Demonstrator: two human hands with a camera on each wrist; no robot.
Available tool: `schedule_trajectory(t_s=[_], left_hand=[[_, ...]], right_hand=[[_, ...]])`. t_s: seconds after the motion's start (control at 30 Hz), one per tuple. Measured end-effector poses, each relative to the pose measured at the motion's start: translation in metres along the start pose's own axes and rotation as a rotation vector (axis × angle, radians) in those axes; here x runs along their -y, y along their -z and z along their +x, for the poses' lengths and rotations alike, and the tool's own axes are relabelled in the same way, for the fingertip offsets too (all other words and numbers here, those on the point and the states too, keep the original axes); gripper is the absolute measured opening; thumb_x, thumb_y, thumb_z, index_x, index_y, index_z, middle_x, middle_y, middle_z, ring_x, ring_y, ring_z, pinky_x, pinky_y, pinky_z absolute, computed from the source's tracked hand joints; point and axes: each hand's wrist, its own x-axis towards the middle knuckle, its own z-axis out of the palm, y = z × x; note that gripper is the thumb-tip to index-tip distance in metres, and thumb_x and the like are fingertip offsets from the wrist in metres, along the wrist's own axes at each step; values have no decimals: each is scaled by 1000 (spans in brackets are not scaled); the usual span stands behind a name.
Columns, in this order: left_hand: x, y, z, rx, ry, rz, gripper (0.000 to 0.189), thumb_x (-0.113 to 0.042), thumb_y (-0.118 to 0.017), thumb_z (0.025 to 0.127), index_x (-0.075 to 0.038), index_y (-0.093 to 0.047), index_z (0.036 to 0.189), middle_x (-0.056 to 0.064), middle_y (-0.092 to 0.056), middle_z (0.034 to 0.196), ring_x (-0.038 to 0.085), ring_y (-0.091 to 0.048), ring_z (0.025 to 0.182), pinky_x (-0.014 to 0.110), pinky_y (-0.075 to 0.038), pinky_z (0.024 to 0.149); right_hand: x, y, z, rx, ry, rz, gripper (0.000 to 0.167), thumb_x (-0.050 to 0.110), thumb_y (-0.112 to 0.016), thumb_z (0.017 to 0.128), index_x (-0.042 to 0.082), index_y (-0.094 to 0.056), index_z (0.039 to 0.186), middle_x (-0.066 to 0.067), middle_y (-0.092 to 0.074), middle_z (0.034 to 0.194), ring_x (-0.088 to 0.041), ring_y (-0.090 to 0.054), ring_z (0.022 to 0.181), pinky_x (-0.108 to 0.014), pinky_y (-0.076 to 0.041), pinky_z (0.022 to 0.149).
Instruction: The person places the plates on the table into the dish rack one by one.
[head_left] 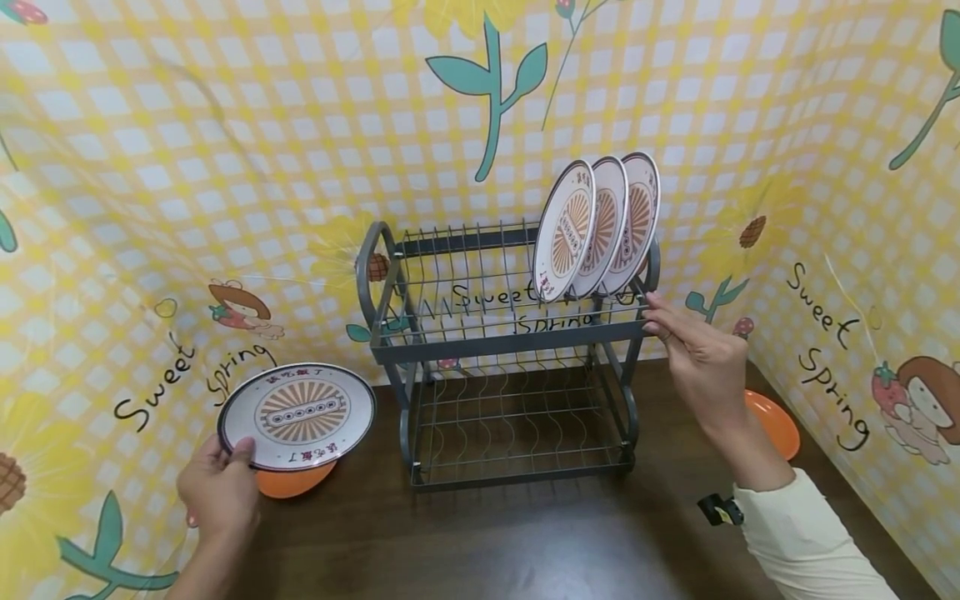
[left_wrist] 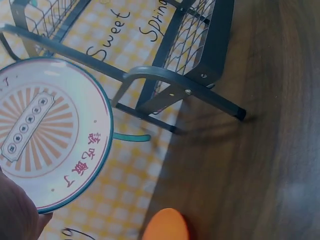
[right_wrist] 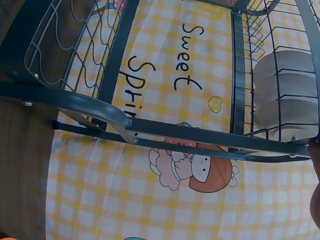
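A white plate (head_left: 296, 417) with a dark rim and a sunburst print is held in my left hand (head_left: 221, 487). The thumb lies over its near edge and the fingers are underneath. In the left wrist view the plate (left_wrist: 50, 130) shows red characters near its rim. A grey two-tier dish rack (head_left: 506, 337) stands to the right of this plate. Three matching plates (head_left: 564, 233) stand on edge at the right end of its upper tier. My right hand (head_left: 705, 362) holds the upper tier's front right corner, its fingertips partly hidden in the right wrist view.
An orange dish (head_left: 296, 481) lies on the dark wooden table (head_left: 480, 542), partly beneath the held plate. Another orange dish (head_left: 772, 423) lies at the right, partly behind my right forearm. Yellow checked cloth (head_left: 262, 125) covers the walls behind and beside the rack.
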Motion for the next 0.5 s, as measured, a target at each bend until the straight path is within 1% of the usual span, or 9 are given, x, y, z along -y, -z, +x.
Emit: schedule_trajectory(t_s=[0.07, 0.1, 0.2, 0.23, 0.3, 0.47, 0.5], left_hand=[[-7, 2, -4, 4, -42, 49, 19, -3, -65, 99, 6, -70, 116, -34, -58, 64, -7, -54, 65, 8, -44, 49], [-10, 2, -6, 8, -59, 39, 21, -2, -65, 99, 7, -70, 117, -35, -59, 65, -8, -56, 66, 6, -46, 51], [-20, 2, -12, 47, -100, -9, 28, 0, -64, 99, 10, -67, 124, -37, -62, 71, -11, -62, 75, 3, -54, 65], [-24, 2, -14, 59, -108, -36, 28, 1, -64, 98, 11, -67, 124, -36, -64, 73, -11, -64, 76, 3, -54, 68], [-30, 1, -19, 81, -136, -47, 27, 1, -64, 98, 12, -67, 123, -36, -65, 76, -12, -65, 79, 4, -55, 72], [-46, -1, -34, 136, -202, -34, 19, 2, -63, 99, 10, -69, 114, -34, -68, 78, -12, -69, 76, 7, -57, 70], [-48, -2, -38, 149, -209, -45, 17, 3, -63, 98, 10, -69, 113, -33, -69, 78, -11, -69, 76, 7, -58, 69]], right_hand=[[0, 0, 0, 1, 0, 3, 29, -13, -81, 76, -2, -80, 103, -16, -77, 112, -1, -70, 112, -11, -54, 97], [0, 0, 0, 1, -1, 4, 29, -13, -81, 76, -3, -80, 103, -16, -77, 113, 0, -70, 113, -11, -54, 97], [0, 0, 0, 1, -4, 4, 29, -13, -81, 76, -3, -80, 103, -15, -77, 113, 1, -69, 113, -11, -54, 96], [0, 0, 0, 1, -4, 4, 29, -13, -81, 76, -3, -80, 103, -16, -77, 113, 2, -69, 113, -11, -54, 96], [0, 0, 0, 1, -6, 2, 29, -13, -81, 76, -3, -80, 103, -16, -77, 112, 2, -69, 113, -11, -54, 96], [1, 0, 1, -2, -5, 1, 29, -12, -81, 76, -3, -80, 103, -17, -77, 112, 1, -69, 113, -12, -54, 97], [1, 0, 1, -1, -5, 1, 29, -12, -81, 76, -2, -80, 103, -17, -77, 112, 1, -69, 113, -12, -54, 97]])
